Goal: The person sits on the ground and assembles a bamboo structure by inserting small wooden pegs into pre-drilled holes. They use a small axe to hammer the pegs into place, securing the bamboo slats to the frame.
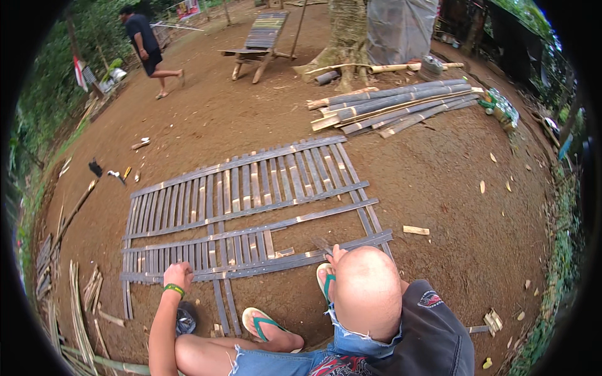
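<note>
On the ground before me lies a slatted bamboo frame [248, 188], dark strips crossing long rails. My left hand [179, 276] is closed, fingers curled together at the near rail; whatever they may hold is hidden. Behind my raised knee, only part of my right hand [337, 255] shows, closed around a thin, dark, motion-blurred piece [322, 244] above the near rail. I cannot make out its kind. A short pale bamboo piece [285, 252] rests beside the last slat of the near row. Right of it, that row has a gap. A dark plastic bag [186, 318] sits below my left hand.
Split bamboo poles [401, 103] are piled beyond the frame, near a tree trunk [348, 37]. A bamboo chair [260, 41] stands far off. At far left a person [147, 50] walks. Several tools [116, 175] lie left; bamboo strips [78, 301] lie near left.
</note>
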The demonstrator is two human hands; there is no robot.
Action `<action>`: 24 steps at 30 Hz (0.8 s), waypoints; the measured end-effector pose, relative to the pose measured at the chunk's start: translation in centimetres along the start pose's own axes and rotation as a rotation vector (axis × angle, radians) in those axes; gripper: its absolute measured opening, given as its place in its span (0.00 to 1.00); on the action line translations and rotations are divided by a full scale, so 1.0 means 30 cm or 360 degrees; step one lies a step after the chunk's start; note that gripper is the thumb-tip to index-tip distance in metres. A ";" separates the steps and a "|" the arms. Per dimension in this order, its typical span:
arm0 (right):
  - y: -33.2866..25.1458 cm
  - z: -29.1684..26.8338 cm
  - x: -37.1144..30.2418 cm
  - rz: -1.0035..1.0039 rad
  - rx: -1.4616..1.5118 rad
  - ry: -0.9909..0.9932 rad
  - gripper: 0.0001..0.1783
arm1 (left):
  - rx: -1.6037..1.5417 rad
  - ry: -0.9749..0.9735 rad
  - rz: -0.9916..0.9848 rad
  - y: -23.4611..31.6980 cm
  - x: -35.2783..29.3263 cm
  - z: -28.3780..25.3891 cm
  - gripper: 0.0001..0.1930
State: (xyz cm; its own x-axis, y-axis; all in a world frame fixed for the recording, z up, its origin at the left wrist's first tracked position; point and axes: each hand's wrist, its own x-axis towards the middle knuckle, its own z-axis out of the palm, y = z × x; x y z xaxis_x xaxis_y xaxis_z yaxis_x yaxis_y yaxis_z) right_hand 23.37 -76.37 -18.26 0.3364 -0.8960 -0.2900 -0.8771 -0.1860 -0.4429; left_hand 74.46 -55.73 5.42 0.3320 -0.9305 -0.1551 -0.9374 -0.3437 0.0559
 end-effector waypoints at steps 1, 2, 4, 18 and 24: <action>0.004 -0.002 0.001 0.0000 0.0012 -0.0003 0.29 | -0.0039 0.0009 0.0021 0.013 0.007 0.006 0.08; 0.004 -0.003 -0.001 -0.0006 0.0027 -0.0010 0.29 | -0.0038 0.0018 0.0062 0.018 0.010 0.010 0.08; 0.008 -0.006 -0.010 -0.0004 0.0035 -0.0016 0.29 | -0.0040 0.0036 0.0129 0.030 0.015 0.024 0.09; -0.016 -0.013 -0.012 -0.0048 0.0105 -0.0042 0.29 | -0.0157 -0.0050 0.0222 0.045 0.026 0.041 0.07; 0.035 -0.012 -0.022 -0.0065 0.0122 -0.0065 0.28 | -0.0076 -0.0027 0.0548 0.176 0.077 -0.015 0.06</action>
State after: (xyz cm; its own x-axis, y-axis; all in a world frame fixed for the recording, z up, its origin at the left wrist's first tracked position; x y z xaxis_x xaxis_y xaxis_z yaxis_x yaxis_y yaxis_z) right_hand 22.09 -76.12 -18.23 0.3865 -0.8708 -0.3037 -0.8341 -0.1895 -0.5181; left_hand 70.34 -59.76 5.81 -0.0051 -0.9908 -0.1354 -0.9880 -0.0159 0.1536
